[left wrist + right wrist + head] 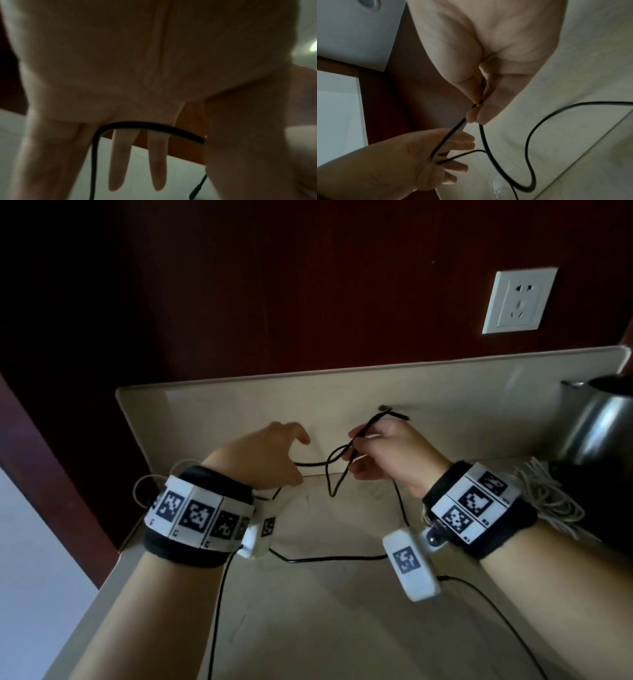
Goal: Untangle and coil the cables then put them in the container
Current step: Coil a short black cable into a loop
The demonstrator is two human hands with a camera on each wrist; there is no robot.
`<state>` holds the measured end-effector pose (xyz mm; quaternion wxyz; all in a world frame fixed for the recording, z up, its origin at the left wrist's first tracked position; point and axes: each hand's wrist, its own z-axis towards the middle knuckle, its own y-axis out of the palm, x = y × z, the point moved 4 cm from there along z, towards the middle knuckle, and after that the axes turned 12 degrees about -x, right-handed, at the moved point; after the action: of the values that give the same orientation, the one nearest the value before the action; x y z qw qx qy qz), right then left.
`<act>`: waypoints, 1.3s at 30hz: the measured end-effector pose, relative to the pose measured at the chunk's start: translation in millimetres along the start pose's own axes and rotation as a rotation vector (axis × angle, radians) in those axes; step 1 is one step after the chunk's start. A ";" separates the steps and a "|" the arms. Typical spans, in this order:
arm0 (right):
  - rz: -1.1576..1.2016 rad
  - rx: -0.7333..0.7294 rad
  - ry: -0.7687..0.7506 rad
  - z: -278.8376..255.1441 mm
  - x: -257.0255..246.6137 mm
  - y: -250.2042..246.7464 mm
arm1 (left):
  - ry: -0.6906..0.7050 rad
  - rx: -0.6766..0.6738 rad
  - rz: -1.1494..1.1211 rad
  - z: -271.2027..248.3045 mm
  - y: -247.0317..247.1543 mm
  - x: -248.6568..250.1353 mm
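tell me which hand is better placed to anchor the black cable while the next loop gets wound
Right. The right hand already pinches the black cable near its end, so it can likely hold the coil. The left hand has straight fingers with the cable merely draped across them, free to feed slack.

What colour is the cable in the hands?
Black cable, clearest in the right wrist view.

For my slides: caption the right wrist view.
Right hand pinches a black cable looped over the open left hand.
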<state>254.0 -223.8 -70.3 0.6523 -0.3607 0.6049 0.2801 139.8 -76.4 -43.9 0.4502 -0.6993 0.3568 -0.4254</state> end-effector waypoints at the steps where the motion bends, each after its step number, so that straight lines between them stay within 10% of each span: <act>1: -0.027 -0.013 0.005 1.0 -0.9 1.3 | -0.033 -0.031 0.040 -0.2 3.2 1.5; 15: -0.826 -0.024 -0.230 -5.2 -63.4 -3.3 | 0.187 0.536 -0.152 -4.9 -10.2 16.7; 19: -0.792 -0.043 -0.276 -16.4 -72.9 -17.2 | 0.132 0.566 -0.163 -2.5 -11.0 10.5; 25: -0.752 -0.062 -0.357 -20.4 -77.7 -20.8 | 0.443 0.550 -0.193 -11.8 -13.3 31.7; 35: -0.687 0.003 -0.419 4.7 -62.2 -19.9 | 0.422 0.530 -1.439 -4.2 -25.8 -2.4; 39: -0.684 0.007 -0.404 11.9 -50.0 -14.7 | 0.545 0.373 -1.589 -9.2 -25.9 3.6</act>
<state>267.2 -219.1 -18.7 0.8152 -0.4766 0.3102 0.1100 135.8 -73.7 -16.6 0.0252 -0.5299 -0.2186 -0.8190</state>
